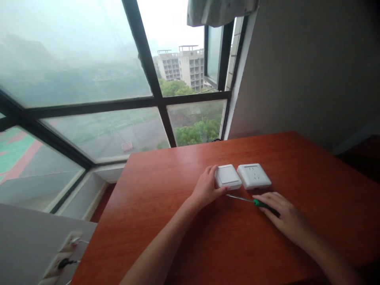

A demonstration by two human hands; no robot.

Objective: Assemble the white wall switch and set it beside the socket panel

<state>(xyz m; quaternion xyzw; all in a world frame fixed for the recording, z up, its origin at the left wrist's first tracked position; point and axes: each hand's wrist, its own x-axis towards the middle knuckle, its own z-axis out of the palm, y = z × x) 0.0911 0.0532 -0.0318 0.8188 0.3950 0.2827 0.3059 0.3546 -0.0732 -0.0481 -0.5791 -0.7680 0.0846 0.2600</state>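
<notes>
A white wall switch (228, 175) with a wide rocker lies on the reddish-brown table, and my left hand (207, 187) grips it by its left side and near edge. Just to its right sits a white wall socket (255, 176) with several slots in its face. My right hand (279, 209) is closed round the green and black handle of a screwdriver (257, 202). The metal shaft points left, its tip close to the switch's near edge and my left thumb. Whether the tip touches the switch I cannot tell.
The wooden table (154, 213) reaches to a dark-framed window (162, 103) and a grey wall (297, 71). At the lower left, wall outlets (71, 241) hold a black plug (63, 263) and cables beside the table's left edge.
</notes>
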